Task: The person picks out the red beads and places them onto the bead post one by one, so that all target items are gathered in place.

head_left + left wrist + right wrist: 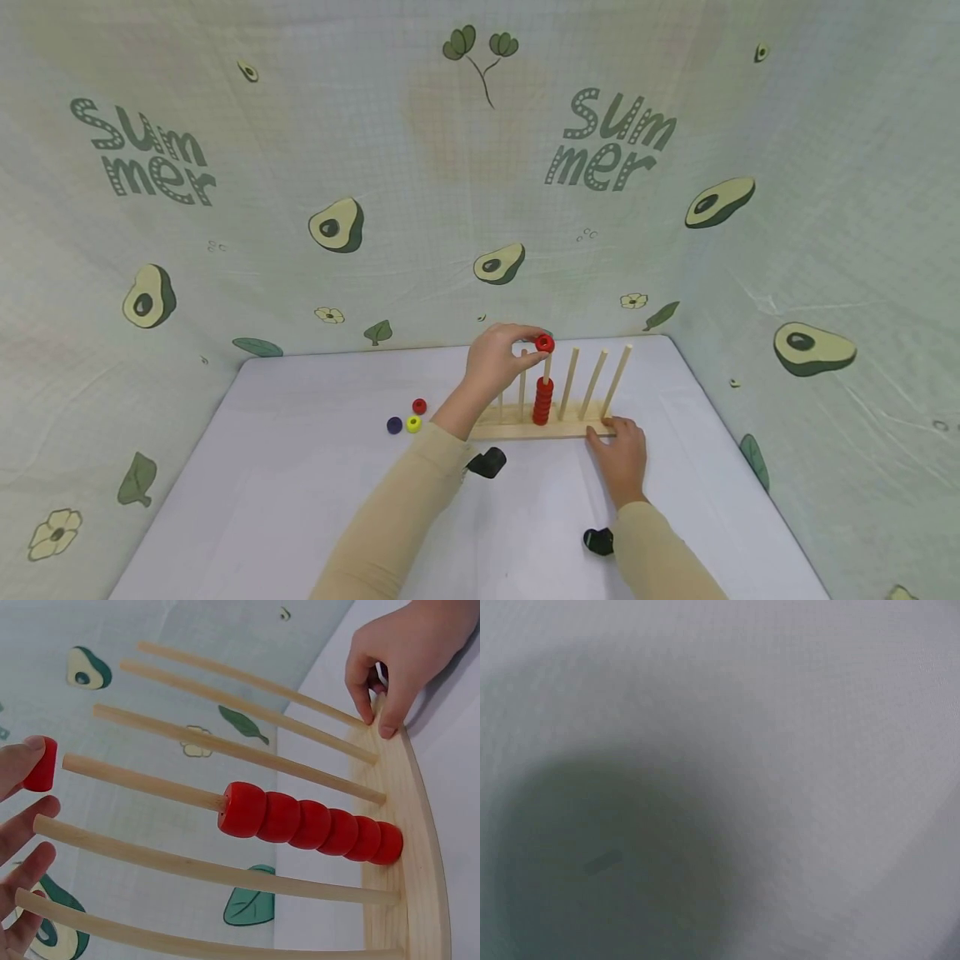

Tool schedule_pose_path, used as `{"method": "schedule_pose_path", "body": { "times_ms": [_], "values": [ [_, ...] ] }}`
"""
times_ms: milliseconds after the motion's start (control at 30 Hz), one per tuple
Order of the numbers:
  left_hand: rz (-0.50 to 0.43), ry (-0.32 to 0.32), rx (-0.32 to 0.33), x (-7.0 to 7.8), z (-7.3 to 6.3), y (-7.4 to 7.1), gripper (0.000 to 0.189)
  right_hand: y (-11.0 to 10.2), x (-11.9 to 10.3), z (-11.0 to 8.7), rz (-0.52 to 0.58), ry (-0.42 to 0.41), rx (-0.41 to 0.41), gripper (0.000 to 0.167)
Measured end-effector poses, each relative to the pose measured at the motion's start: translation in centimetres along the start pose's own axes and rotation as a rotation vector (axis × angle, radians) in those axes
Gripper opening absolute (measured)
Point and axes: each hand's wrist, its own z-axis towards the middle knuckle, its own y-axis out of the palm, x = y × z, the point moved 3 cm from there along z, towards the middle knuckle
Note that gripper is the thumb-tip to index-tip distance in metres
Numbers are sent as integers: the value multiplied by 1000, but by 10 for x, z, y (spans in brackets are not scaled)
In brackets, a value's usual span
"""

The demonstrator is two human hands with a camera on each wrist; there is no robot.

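My left hand [492, 360] pinches a red bead [43, 766] between thumb and fingers. In the left wrist view that bead sits just off the tip of a wooden peg [142, 781], with a small gap. Lower on the same peg is a stack of several red beads [543, 402], down against the base. The wooden peg rack's base [525, 432] lies on the table, with bare pegs to both sides of the stack. At its right end my right hand [621, 457] grips the base between thumb and fingers. My left forearm hides the rack's left end.
Left of the rack lie a loose red bead [419, 406], a yellow bead [413, 424] and a dark blue bead [394, 426]. A patterned cloth [420, 275] hangs behind the white table [315, 483]. Only pale cloth [817, 750] and a dark blur show in the right wrist view.
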Motion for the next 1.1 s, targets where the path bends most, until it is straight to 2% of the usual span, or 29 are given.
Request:
{"method": "schedule_pose_path", "body": {
  "times_ms": [267,600,1100],
  "values": [
    [79,-15,21,2,1,3,39,-2,-2,-1,-6,-1,-6,39],
    [143,3,32,3,3,7,37,-2,-1,0,6,-2,-1,39],
    [256,-1,-21,5,3,11,39,1,3,1,4,9,-22,40]
  ]
}}
